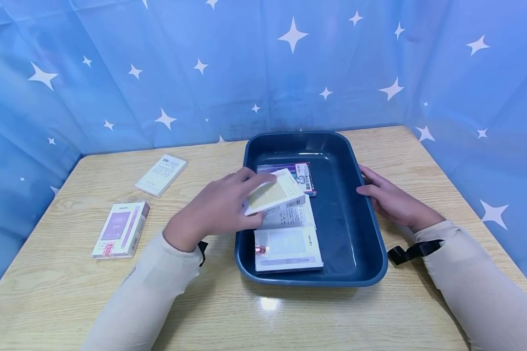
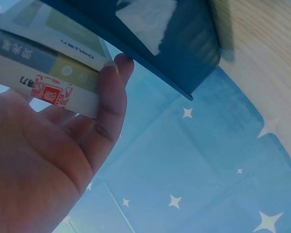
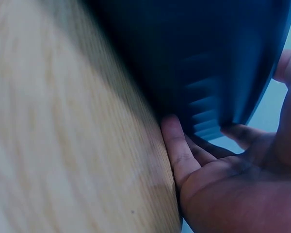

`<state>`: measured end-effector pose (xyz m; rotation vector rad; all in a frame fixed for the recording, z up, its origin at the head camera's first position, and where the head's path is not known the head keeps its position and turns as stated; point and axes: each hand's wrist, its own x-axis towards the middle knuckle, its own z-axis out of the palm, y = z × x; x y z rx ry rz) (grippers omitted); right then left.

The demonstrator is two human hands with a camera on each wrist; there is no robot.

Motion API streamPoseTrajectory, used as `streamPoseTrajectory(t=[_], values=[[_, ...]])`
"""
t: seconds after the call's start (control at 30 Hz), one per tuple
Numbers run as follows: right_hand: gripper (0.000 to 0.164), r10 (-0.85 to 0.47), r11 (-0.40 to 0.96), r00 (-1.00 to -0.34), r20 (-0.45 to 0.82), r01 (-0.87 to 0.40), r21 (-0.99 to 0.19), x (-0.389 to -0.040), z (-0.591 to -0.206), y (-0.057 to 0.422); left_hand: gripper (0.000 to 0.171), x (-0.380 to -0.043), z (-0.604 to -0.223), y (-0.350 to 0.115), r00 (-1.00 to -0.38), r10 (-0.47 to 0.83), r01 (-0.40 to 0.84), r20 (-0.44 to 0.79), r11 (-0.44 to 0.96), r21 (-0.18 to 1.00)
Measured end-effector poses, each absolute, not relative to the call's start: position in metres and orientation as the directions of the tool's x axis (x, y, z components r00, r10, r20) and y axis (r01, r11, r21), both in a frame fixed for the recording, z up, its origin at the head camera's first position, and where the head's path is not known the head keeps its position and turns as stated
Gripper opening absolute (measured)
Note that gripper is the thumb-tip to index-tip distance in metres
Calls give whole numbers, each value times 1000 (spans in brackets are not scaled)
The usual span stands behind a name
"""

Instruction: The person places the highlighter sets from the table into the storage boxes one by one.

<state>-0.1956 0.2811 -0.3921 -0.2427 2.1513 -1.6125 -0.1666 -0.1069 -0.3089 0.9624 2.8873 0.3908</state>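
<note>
My left hand [image 1: 228, 204] grips a white highlighter box [image 1: 270, 192] with a yellow-green panel, tilted over the left side of a dark blue plastic tub [image 1: 351, 234]. In the left wrist view, fingers curl round the end of the highlighter box [image 2: 68, 92], near a red printed mark. Below it in the tub lie a white box with small print [image 1: 296, 214], a white box with a pale purple panel [image 1: 287, 248] and a colourful flat pack [image 1: 307, 178]. My right hand [image 1: 395, 202] holds the tub's right side, thumb over the rim, other fingers against the outer wall.
Left of the tub on the wooden table [image 1: 219, 312] lie a white box with a purple panel [image 1: 120, 229] and, farther back, a white box with small print [image 1: 161, 175]. A blue star-patterned curtain [image 1: 228, 73] hangs behind the table.
</note>
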Motion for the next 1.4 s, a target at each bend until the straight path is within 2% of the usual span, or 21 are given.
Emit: streamPoseTrajectory(t=[0.5,1.4], values=[[67,-401,301,-887,-226,106,-948,-196,-393,281,69,-151,-308,-95,-738,675,641,-6,705,303],[68,-404,293,-886,-226,109,-950,-195,-393,281,62,-142,-316,-82,-682,722,685,-115,686,245]])
